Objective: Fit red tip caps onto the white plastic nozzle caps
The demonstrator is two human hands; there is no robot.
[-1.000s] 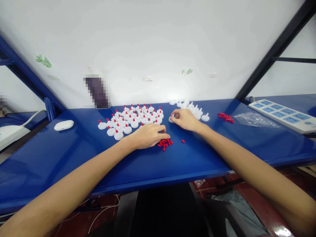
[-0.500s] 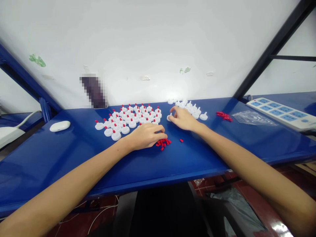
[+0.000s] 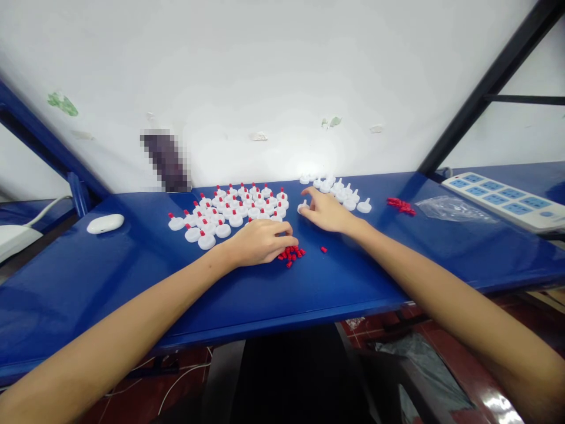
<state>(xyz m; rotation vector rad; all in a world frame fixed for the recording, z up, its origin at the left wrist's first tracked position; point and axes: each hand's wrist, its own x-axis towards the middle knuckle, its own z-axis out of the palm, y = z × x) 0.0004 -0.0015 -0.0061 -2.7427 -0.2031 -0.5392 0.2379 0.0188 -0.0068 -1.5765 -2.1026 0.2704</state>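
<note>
The white spouted cap beside the right hand, fingers parted, looks light and stiff, best pinched by its rim; left hand, cannot tell.

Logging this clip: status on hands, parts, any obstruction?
Left hand at red pieces, grip unclear. Right hand open at white cap, contact unclear. Stray red piece lies apart, seemingly blocking neither hand.

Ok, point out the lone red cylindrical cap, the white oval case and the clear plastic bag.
Lone red cylindrical cap (image 3: 323, 249), head view: its body
White oval case (image 3: 105, 224), head view: upper surface
Clear plastic bag (image 3: 452, 210), head view: crumpled middle
</note>
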